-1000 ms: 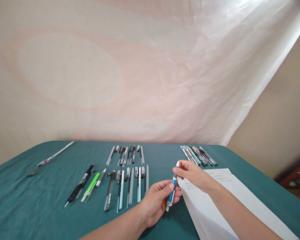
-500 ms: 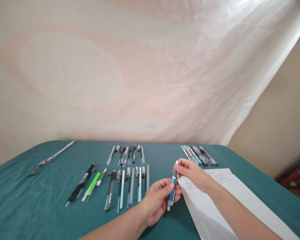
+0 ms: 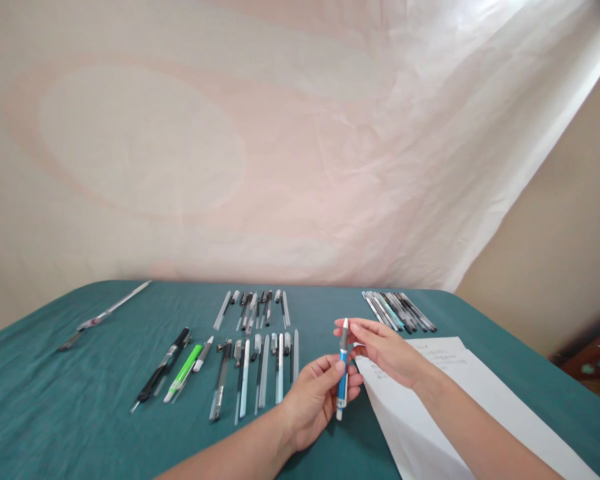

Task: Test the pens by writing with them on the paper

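Observation:
A pen (image 3: 343,383) with a blue barrel, a grey grip and a white pointed tip stands nearly upright in front of me. My left hand (image 3: 317,397) is closed round its lower barrel, thumb pressed on the front. My right hand (image 3: 385,350) is at the pen's upper end, its thumb right of the grey grip and a finger passing behind near the tip. The white tip shows uncovered between them. Under my right forearm lie white paper sheets (image 3: 460,400) with handwriting near the top.
On the green tablecloth (image 3: 80,413), left of my hands, lie a green pen (image 3: 184,373), a black pen (image 3: 163,370) and rows of dismantled pen parts (image 3: 263,373). Farther back are more parts (image 3: 253,310) and a bundle of pens (image 3: 400,311). A long thin item (image 3: 110,313) lies far left.
The pen has tilted more upright, its tip shifting left. My right hand's fingers have rolled from a pinch over the tip, with one finger now reaching left behind it.

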A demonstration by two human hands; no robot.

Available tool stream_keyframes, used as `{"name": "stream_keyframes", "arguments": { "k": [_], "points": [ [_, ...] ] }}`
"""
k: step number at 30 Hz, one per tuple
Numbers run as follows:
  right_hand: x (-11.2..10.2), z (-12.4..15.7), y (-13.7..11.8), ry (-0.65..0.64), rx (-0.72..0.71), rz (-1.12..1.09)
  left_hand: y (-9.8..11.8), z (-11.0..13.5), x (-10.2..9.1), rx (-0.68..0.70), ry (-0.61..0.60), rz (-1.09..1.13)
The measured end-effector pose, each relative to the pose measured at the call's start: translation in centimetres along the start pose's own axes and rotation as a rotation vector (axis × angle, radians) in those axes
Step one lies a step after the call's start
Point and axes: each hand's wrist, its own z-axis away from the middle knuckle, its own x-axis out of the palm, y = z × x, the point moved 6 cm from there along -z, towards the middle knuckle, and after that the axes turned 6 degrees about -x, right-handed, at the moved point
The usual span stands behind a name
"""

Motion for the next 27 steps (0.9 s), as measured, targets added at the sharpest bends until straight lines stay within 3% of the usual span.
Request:
{"name": "stream_keyframes", "arguments": {
  "k": [6,11,19,24,27],
  "points": [
    [-0.96,-0.26,0.48,0.126,-0.071,0.121,-0.18,-0.02,-0.12,-0.012,0.004,-0.021],
    [-0.11,-0.19,0.47,0.038,-0.004,0.005,-0.11,-0.04,-0.06,-0.006,-0.007,-0.008],
    [-0.93,-0.19,0.51,0.134,-0.070,0.083,-0.31,0.03,0.01,-0.020,-0.016,-0.033],
    [-0.13,-0.10,0.44,0.047,-0.008,-0.006,-0.21,-0.04,-0.05,-0.002,-0.017,-0.022],
    [-0.20,-0.16,0.36,0.057,-0.031,0.034,-0.26,-0.03,-0.06,-0.013,-0.011,-0.024]
  ]
}}
